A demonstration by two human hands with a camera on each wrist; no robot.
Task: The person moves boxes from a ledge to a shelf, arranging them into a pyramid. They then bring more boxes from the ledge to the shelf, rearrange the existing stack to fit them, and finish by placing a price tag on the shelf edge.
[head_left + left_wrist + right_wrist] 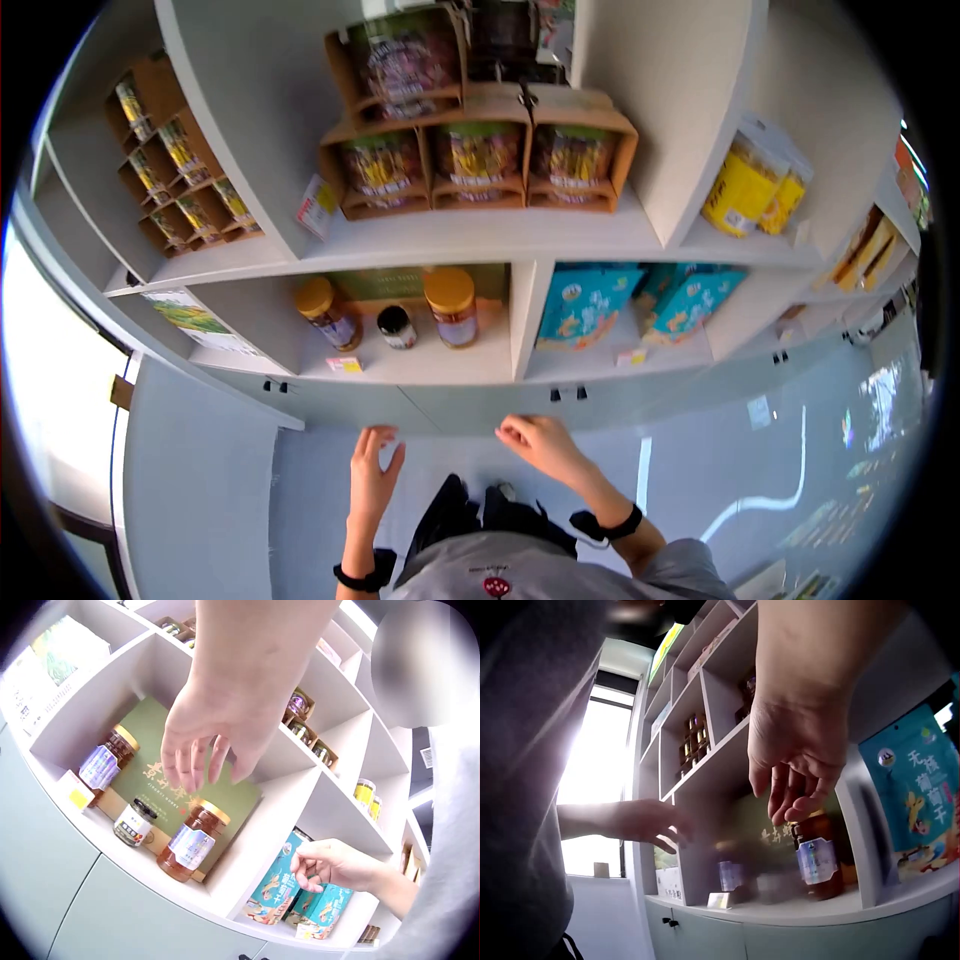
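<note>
Before the white shelf (415, 372) of gold-lidded jars (453, 312), my left grip (373, 480) and right grip (548, 447) both hover open, fingers loosely bent, holding nothing.

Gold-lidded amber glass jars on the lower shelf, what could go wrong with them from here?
If a hand reaches in, the small black-lidded glass jar between the left gold-lidded amber jar and the right gold-lidded amber jar could get knocked.

The right gold-lidded amber jar stands near the white shelf's front edge, so a bump might tip it off.

The small yellow-and-white price card before the left one could be brushed away.
</note>
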